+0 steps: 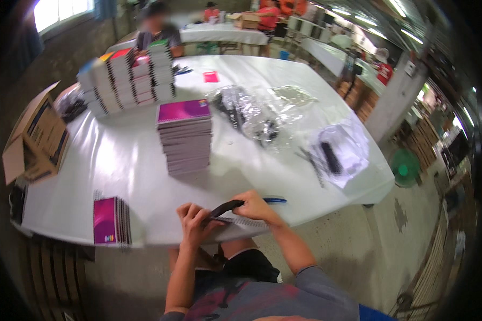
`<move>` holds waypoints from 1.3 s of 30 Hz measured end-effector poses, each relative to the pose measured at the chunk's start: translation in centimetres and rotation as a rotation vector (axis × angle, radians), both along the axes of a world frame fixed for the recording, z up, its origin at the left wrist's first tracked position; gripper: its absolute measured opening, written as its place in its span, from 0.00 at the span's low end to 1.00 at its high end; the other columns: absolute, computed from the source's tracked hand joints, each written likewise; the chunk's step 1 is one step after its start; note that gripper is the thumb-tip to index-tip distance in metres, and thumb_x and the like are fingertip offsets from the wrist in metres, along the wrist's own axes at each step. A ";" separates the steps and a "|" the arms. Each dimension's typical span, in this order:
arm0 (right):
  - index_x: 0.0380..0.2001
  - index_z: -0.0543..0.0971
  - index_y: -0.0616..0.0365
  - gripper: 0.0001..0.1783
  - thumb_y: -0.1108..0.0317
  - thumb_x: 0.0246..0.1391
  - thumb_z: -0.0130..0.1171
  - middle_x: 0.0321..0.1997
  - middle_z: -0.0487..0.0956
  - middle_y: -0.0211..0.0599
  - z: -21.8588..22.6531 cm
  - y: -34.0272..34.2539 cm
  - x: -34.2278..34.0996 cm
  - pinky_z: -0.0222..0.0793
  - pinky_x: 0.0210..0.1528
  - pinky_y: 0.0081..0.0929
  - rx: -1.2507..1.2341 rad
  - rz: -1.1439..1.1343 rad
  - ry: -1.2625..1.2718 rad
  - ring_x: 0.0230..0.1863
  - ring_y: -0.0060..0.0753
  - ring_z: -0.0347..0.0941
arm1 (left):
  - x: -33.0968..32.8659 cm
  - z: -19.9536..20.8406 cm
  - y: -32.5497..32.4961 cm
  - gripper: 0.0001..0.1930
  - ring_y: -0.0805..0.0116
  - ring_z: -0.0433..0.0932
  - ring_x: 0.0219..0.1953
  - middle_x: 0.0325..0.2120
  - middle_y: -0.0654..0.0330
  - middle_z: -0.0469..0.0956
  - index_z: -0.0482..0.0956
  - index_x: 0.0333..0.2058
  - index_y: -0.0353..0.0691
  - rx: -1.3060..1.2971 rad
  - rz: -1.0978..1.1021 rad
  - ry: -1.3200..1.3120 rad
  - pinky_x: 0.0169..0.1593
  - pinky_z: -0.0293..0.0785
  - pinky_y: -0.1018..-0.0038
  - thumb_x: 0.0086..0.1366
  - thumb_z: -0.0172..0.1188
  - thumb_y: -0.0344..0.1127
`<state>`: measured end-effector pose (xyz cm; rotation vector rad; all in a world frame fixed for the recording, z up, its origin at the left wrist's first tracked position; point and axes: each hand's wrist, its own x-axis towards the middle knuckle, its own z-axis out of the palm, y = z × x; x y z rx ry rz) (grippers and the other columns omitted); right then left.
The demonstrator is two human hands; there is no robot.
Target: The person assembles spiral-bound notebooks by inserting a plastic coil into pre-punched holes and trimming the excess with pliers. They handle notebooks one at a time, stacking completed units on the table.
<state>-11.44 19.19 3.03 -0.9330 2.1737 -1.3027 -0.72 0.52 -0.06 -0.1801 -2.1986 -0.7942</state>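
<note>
Table cover (118, 160): was white, plain.
Notebook stack (184, 136): magenta-purple top cover (grey page edges).
Small stack (111, 221): magenta.
Binding strip (223, 207): black.
Pen (274, 200): blue.
Carton (37, 139): brown.

Bright daylight from window (63, 10) and ceiling strips (365, 20); glare on white surface (123, 155). Fisheye bending, dark vignette at rim; overall motion-soft.

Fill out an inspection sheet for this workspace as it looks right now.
Surface: white table, mostly covered.
Job's things: spiral notebook and black strip held at the table edge.
Clutter: purple notebook stack, mixed stacks, small pile, plastic bags, blue pen.
Grippers: left hand and right hand both grip the notebook.
Cables: nothing seen.
Surroundings: cardboard box, green fan, other people at far tables.
</note>
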 end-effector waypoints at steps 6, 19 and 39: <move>0.33 0.82 0.57 0.16 0.80 0.34 0.59 0.27 0.81 0.36 0.5 -0.4 0.2 0.69 0.34 0.19 -0.094 0.109 0.001 0.29 0.19 0.73 | -0.1 -0.1 -0.2 0.17 0.60 0.64 0.38 0.24 0.65 0.70 0.77 0.25 0.47 0.047 0.001 -0.008 0.45 0.59 0.65 0.35 0.71 0.45; 0.29 0.81 0.61 0.11 0.78 0.36 0.59 0.20 0.77 0.34 2.2 -1.5 1.0 0.64 0.26 0.20 -0.202 0.031 0.055 0.23 0.16 0.68 | -0.2 0.4 -0.2 0.13 0.59 0.65 0.37 0.24 0.61 0.70 0.73 0.26 0.42 0.073 -0.027 0.022 0.45 0.60 0.64 0.41 0.67 0.34; 0.33 0.82 0.57 0.15 0.80 0.37 0.59 0.25 0.80 0.32 0.6 -2.3 -0.5 0.67 0.33 0.20 -0.222 0.155 -0.015 0.28 0.19 0.72 | -0.4 0.4 -0.7 0.23 0.58 0.62 0.45 0.48 0.52 0.56 0.74 0.22 0.43 0.344 0.010 -0.077 0.43 0.64 0.66 0.27 0.77 0.40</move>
